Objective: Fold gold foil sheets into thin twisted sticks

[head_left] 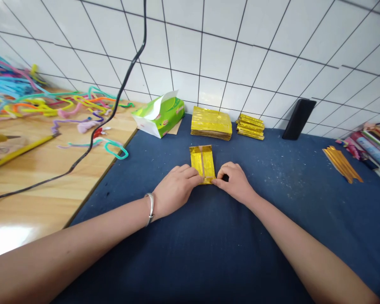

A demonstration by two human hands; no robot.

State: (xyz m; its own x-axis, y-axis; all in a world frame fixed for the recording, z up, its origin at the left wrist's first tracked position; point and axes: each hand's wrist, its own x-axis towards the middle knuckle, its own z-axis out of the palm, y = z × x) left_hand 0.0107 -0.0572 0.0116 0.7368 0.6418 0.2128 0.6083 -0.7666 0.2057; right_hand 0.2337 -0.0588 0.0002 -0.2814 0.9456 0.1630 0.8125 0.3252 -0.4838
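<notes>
A small sheet of gold foil paper (pixel 208 164) lies on the dark blue cloth, its sides folded in to a pale seam down the middle. The top edge shows a darker folded band. My left hand (pixel 176 188), with a silver bangle at the wrist, has its fingers closed on the lower left corner. At the lower right corner, my right hand (pixel 236 181) pinches the paper between thumb and curled forefinger. The bottom edge between both hands looks folded up, partly hidden by the fingertips.
Behind the paper stand a stack of gold sheets (pixel 211 122), folded gold strips (pixel 250 126) and a green tissue pack (pixel 161 114). A black block (pixel 299 119) leans on the tiled wall. Orange-gold strips (pixel 342 164) lie right. Pipe cleaners (pixel 44 105) and a black cable (pixel 106 118) are left.
</notes>
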